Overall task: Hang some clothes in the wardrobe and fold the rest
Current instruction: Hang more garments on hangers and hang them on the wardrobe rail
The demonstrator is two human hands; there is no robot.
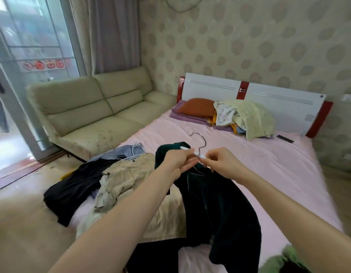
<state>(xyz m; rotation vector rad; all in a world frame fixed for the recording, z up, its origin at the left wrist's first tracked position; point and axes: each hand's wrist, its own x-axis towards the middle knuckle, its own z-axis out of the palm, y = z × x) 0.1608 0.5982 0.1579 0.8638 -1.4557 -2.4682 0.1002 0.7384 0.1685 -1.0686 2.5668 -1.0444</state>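
Both hands were up over the bed (pixel 269 164), and the hanger (pixel 192 150) was right between them. The left hand (pixel 178 162) had its fingers curled round the white bar just left of the hook's stem, while the right hand (pixel 220 162) pinched the bar's other side, thumb and forefinger closed on it, the remaining fingers tucked. The metal hook stood above the knuckles, curving away toward the headboard (pixel 269 93). The bar ran roughly left to right across the view, dipping a little toward the right hand, and the dark green garment (pixel 220 203) already hung from it, one shoulder showing over the bar's left end and the rest trailing down toward the camera onto the sheet. Whether the right shoulder was seated on the bar could not be told; the hand covered it. Neither hand was nearer, since both were on the bar. To the left lay a beige garment (pixel 123 180), a black garment (pixel 72 192) and spare wire hangers (pixel 136 152), all waiting. The wardrobe was nowhere in sight, so I judged that the carry called for a turn away from the bed, hook leading.
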